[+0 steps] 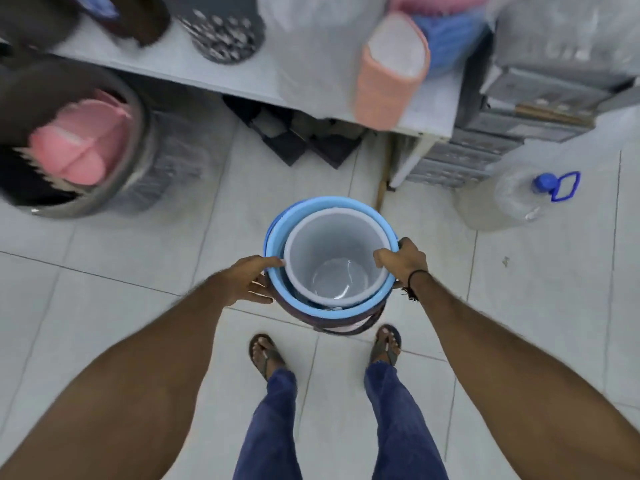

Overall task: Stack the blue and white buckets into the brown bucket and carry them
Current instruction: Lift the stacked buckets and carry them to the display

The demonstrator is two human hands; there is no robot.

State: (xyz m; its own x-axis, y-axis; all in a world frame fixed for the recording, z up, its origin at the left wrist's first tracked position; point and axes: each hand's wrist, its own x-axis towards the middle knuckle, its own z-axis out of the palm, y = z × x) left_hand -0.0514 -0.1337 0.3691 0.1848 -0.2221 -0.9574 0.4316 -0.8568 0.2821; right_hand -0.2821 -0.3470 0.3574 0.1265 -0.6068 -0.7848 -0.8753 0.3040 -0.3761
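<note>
Three nested buckets: white bucket (334,258) inside blue bucket (294,216), brown bucket (346,328) outermost.

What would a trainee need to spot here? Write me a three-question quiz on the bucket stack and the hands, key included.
1. True or false: the white bucket sits nested inside the blue bucket.
2. Which hand wears a dark wristband? A) left hand B) right hand C) neither
3. Fill in: the outermost bucket, seen only as a sliver at the bottom of the stack, is the ____ bucket.

Key
1. True; its rim lies within the blue rim.
2. B; the band circles the right wrist, while both hands grip the stack's sides.
3. brown
</note>
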